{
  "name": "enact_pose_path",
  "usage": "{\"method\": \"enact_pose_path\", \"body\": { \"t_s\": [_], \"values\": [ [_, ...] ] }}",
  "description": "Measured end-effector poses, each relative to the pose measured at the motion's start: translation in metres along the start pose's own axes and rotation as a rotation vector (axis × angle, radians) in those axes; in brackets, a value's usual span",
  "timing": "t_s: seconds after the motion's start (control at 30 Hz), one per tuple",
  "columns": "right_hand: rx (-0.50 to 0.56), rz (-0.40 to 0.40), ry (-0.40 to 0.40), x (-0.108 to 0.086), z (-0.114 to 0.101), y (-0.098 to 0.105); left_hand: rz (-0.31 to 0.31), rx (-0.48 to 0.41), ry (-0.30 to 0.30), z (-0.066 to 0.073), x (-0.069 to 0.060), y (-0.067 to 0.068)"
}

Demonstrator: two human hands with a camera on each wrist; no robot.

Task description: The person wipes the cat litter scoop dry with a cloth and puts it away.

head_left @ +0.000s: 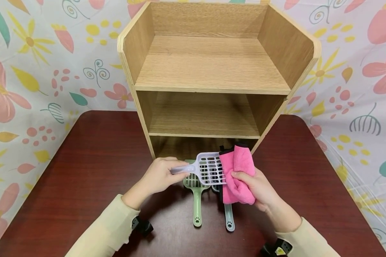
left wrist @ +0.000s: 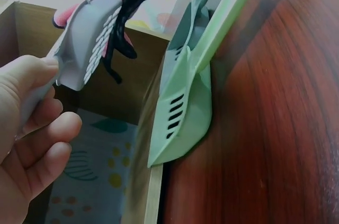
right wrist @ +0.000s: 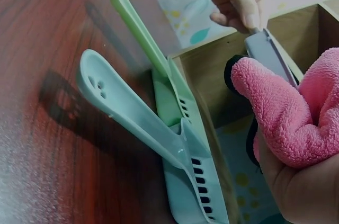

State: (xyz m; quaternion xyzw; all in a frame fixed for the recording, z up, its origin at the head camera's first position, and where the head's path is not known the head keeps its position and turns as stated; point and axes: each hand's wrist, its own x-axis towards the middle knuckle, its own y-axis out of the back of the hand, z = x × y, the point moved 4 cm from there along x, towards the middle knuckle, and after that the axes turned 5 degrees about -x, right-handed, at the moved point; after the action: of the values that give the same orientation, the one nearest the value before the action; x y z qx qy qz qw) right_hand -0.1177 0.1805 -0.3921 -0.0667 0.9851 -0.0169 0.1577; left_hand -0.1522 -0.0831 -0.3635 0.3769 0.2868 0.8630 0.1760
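A lavender litter scoop (head_left: pixel 197 167) with a slotted blade is held level above the table, its handle pinched between the thumb and fingers of my left hand (head_left: pixel 157 175). My right hand (head_left: pixel 261 188) grips a pink cloth (head_left: pixel 244 162) with black edging, which covers the far end of the blade. Below lie a green litter scoop (head_left: pixel 197 205) and a blue-grey litter scoop (head_left: pixel 229 216), handles toward me; the cloth and lavender scoop partly hide their blades. The right wrist view shows the cloth (right wrist: pixel 286 113) bunched over my right fingers, which it mostly hides.
A wooden shelf unit (head_left: pixel 212 89) stands on the dark red table (head_left: pixel 93 160) behind the scoops. Both lower scoops have their blades at its bottom compartment's front edge. A patterned curtain (head_left: pixel 61 82) hangs behind and at the sides.
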Motion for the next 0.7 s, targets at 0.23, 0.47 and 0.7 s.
{"method": "enact_pose_path", "body": {
  "t_s": [0.23,0.47,0.7],
  "values": [
    [-0.013,0.006,0.003,0.004,0.001,0.007,-0.044,-0.072,0.001,0.003,0.001,-0.004],
    [0.01,-0.055,-0.007,0.008,-0.001,0.009,-0.133,-0.133,0.066,0.004,0.001,-0.008],
    [-0.139,-0.067,0.053,0.019,-0.005,0.015,-0.192,-0.144,0.09,0.005,0.002,-0.009]
  ]
}}
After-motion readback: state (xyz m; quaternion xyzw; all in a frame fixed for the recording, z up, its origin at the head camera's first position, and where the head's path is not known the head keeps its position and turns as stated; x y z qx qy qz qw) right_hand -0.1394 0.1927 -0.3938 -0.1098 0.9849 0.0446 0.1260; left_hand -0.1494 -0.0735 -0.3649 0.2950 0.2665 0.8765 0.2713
